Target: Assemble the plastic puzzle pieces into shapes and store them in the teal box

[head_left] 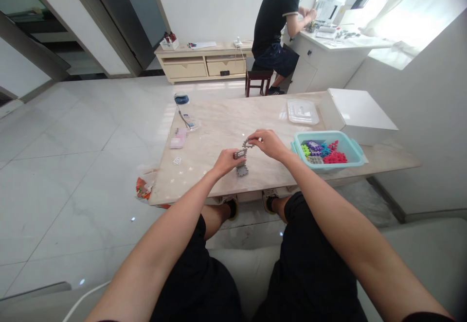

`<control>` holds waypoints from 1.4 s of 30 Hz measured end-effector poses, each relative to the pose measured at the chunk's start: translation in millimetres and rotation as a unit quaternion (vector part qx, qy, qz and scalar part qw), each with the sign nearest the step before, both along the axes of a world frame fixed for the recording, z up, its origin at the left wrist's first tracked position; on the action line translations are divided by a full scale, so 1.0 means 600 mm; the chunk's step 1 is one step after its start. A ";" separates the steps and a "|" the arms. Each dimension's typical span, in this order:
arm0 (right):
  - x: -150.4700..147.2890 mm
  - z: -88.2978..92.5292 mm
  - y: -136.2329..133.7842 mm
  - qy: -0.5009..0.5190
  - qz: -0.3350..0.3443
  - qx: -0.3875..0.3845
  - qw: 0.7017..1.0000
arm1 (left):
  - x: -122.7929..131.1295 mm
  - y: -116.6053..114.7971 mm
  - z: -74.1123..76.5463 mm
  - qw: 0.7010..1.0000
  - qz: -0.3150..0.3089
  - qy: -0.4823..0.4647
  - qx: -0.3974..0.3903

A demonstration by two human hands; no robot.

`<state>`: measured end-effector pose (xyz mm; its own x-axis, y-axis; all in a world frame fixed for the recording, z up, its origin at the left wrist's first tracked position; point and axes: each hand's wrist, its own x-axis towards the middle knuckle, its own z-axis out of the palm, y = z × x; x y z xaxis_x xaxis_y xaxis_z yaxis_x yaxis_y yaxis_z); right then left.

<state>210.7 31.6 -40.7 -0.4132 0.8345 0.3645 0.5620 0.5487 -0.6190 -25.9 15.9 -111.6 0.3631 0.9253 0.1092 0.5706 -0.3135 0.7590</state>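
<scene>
My left hand (228, 162) is closed round a gray toothed building piece (240, 154) above the middle of the table. Just below it is another gray piece (242, 171), square with notched edges; whether the two are joined is hard to tell. Between the fingertips of my right hand (268, 143) is a gray notched ring piece (248, 143), close to the top of the piece in my left hand. Whether these touch cannot be made out. To the right stands a light blue tub (328, 166) with red, purple, blue, green and gray pieces (333, 158) inside.
A clear lid (302, 112) and a white box (359, 110) are at the table's right. Along its left lie a blue round item (181, 99), a pink packet (178, 138) and a white tag (177, 161). Another person (277, 15) sits at a far desk.
</scene>
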 end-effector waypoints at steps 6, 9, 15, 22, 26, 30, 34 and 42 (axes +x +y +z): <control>-0.010 0.014 -0.013 0.023 0.038 0.042 0.998 | -0.001 -0.001 0.014 0.998 -0.026 -0.048 0.027; -0.016 0.016 -0.015 0.012 0.060 0.042 0.997 | 0.001 -0.001 0.016 0.999 -0.018 -0.043 0.019; -0.022 0.020 -0.016 -0.020 0.096 0.045 0.994 | 0.006 -0.004 0.016 0.999 -0.002 -0.054 0.003; -0.023 0.025 -0.020 -0.018 0.102 0.052 0.993 | 0.008 -0.003 0.016 0.998 0.002 -0.065 -0.006; -0.025 0.022 -0.019 -0.028 0.099 0.051 0.993 | 0.008 -0.002 0.016 0.997 -0.006 -0.073 -0.004; -0.027 0.018 -0.019 -0.034 0.096 0.052 0.994 | 0.009 -0.002 0.016 0.997 -0.007 -0.079 -0.005; -0.030 0.017 -0.021 -0.040 0.101 0.054 0.993 | 0.010 -0.003 0.016 0.996 0.006 -0.083 -0.011; -0.031 0.017 -0.020 -0.048 0.102 0.043 0.993 | 0.009 -0.003 0.018 0.997 0.019 -0.080 -0.013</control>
